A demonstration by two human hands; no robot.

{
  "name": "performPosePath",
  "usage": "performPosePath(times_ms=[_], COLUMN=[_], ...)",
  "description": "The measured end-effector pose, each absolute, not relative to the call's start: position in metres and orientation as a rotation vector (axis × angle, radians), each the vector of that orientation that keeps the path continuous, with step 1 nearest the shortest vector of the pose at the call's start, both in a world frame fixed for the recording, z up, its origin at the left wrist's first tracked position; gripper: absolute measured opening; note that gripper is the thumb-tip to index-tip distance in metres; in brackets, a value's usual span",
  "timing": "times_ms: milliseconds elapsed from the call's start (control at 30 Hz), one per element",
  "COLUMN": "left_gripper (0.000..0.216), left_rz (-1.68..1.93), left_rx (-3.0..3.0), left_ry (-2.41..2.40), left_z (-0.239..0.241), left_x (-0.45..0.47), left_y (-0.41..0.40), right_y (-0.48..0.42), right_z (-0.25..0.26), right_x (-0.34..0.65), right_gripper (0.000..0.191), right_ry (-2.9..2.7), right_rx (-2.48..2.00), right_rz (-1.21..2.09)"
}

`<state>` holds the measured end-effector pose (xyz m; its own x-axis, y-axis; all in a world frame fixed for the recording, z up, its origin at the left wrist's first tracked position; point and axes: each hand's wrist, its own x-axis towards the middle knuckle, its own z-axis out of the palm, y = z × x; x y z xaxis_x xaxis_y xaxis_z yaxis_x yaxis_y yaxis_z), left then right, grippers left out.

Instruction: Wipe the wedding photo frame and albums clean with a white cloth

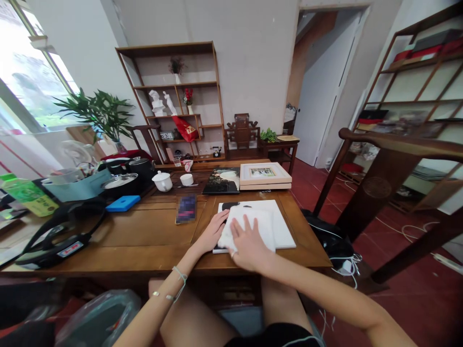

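Observation:
A white rectangular panel (285,230) with a dark patch along its upper left lies flat near the table's front edge. On it rests a soft white cloth (265,222), thin and slightly rumpled. My right hand (249,243) presses flat on the cloth with its fingers spread. At the panel's left side lies my left hand (213,233), fingers stretched out, touching the panel's edge and the cloth's left border. How far the left fingertips reach under the cloth I cannot tell.
Behind the panel lie stacked wooden frames (265,182) and a dark glossy picture (220,181). A phone (186,209), white lidded cup (162,181), blue box (123,203) and black headband device (61,236) sit to the left. A wooden chair (376,185) stands right of the table (144,236).

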<state>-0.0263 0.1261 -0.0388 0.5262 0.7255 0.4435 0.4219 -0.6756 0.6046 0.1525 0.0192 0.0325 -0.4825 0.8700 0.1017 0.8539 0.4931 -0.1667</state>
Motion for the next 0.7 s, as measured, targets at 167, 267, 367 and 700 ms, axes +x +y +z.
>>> performPosePath(times_ms=[167, 267, 367, 700], left_gripper=[0.043, 0.043, 0.044, 0.041], left_rz=[0.990, 0.959, 0.953, 1.009], left_rx=[2.327, 2.325, 2.327, 2.310], left_ry=[0.929, 0.934, 0.911, 0.921], left_z=[-0.039, -0.038, -0.040, -0.045], left_x=[-0.027, -0.026, -0.026, -0.027], left_y=[0.124, 0.124, 0.125, 0.130], right_y=[-0.023, -0.009, 0.017, 0.004], right_z=[0.016, 0.022, 0.038, 0.019], right_x=[0.152, 0.162, 0.162, 0.125], right_gripper=[0.073, 0.066, 0.062, 0.070], right_ry=[-2.648, -2.611, -2.511, -2.520], right_rx=[-1.231, -1.350, -1.603, -1.460], right_rz=[0.154, 0.136, 0.065, -0.071])
